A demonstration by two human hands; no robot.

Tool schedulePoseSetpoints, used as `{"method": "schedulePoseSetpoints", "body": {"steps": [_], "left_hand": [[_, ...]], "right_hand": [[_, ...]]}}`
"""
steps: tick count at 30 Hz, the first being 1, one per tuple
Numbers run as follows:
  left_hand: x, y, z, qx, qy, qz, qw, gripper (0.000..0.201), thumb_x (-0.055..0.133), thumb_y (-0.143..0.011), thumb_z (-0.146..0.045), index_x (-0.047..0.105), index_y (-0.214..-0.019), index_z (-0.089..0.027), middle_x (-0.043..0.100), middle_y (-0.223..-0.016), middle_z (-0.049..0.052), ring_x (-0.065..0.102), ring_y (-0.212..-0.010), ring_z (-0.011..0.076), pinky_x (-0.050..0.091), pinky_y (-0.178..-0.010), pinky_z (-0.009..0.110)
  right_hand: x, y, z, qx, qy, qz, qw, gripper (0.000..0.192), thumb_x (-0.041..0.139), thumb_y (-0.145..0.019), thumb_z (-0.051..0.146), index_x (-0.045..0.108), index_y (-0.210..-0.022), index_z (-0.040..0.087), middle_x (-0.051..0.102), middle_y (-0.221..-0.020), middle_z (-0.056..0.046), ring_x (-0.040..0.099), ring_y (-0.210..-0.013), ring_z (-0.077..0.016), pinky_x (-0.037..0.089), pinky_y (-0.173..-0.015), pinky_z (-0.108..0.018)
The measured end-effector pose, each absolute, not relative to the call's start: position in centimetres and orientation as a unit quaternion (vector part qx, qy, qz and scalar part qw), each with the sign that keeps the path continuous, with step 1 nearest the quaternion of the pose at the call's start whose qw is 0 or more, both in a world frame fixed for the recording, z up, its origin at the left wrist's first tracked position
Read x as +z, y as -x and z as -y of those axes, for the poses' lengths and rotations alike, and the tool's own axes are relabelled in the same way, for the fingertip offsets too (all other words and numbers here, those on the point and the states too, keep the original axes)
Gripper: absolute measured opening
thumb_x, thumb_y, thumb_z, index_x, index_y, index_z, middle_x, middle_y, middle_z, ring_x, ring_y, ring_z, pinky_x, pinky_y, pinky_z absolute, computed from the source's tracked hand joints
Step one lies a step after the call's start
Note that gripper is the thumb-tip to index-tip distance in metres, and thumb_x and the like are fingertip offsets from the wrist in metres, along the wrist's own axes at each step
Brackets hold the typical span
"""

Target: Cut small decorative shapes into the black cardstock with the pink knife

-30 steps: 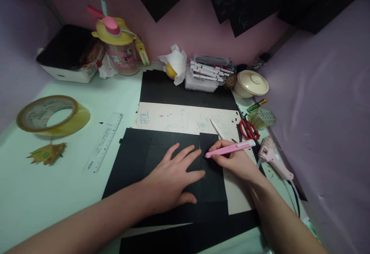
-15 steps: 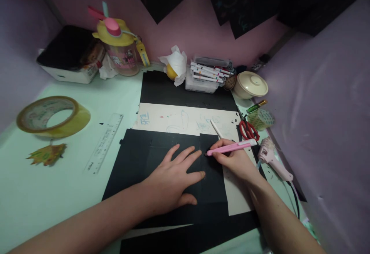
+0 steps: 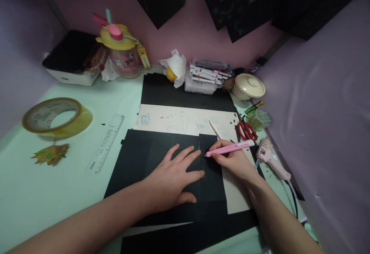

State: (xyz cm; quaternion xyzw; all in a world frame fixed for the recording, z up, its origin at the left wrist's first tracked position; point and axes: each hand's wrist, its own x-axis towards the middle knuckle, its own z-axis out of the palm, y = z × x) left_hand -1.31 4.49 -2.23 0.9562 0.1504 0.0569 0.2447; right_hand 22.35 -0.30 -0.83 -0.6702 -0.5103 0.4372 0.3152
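Black card (image 3: 133, 169) lies across the middle of the table, with a thin pale slit near its upper right part. Spread flat on it is my left hand (image 3: 176, 179), fingers apart and holding nothing. My right hand (image 3: 232, 161) grips a slim pink craft knife (image 3: 224, 148) with a white end. The knife's small dark tip touches the card just right of my left fingertips. Beneath the card, a white sheet (image 3: 153, 125) with blue drawn marks shows at the top and right. A white pen-like stick (image 3: 215, 129) rests above my right hand.
To the left are a tape roll (image 3: 83, 117), a clear ruler (image 3: 106, 146) and a dry leaf (image 3: 50, 155). Red-handled scissors (image 3: 247, 131) and a pink glue gun (image 3: 271, 159) with a cord lie right. Behind stand a bottle (image 3: 125, 63), a marker box (image 3: 200, 88) and a lidded bowl (image 3: 248, 86).
The knife tip has moved slightly down and left over the card with my right hand. My left hand stays in place. The whole view has shifted a little.
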Motion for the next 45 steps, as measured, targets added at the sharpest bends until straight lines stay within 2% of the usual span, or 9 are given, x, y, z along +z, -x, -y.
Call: {"method": "schedulePoseSetpoints", "body": {"steps": [11,26,45], "left_hand": [[-2.09,1.26,-4.49,0.051,-0.957,-0.154,0.242,0.058,0.066,-0.081,-0.056,0.052,-0.132,-0.032,0.027,-0.155,0.013,0.020,-0.144,0.0366,0.009,-0.112,0.062],[-1.95,1.26,-4.48,0.037,-0.956,-0.155,0.244,0.058,0.065,-0.082,-0.057,0.051,-0.133,-0.033,0.025,-0.156,0.013,0.018,-0.145,0.0355,0.008,-0.112,0.063],[-2.23,1.31,-4.48,0.048,-0.958,-0.152,0.237,0.058,0.064,-0.082,-0.058,0.052,-0.132,-0.033,0.025,-0.156,0.011,0.019,-0.144,0.0359,0.007,-0.113,0.061]], "right_hand": [[-0.56,-22.13,0.41,0.431,0.667,0.531,0.296,0.010,0.060,-0.077,0.021,0.067,-0.084,0.019,0.070,-0.086,-0.003,0.062,-0.078,-0.0172,0.044,-0.063,-0.025],[-1.02,-21.97,0.28,0.412,0.681,0.505,0.335,0.009,0.063,-0.076,0.024,0.066,-0.082,0.019,0.070,-0.084,-0.004,0.063,-0.076,-0.0180,0.045,-0.063,-0.026],[-0.95,-22.07,0.55,0.406,0.675,0.524,0.325,0.008,0.063,-0.078,0.024,0.067,-0.083,0.019,0.070,-0.083,-0.004,0.061,-0.074,-0.0167,0.043,-0.059,-0.024]]}}
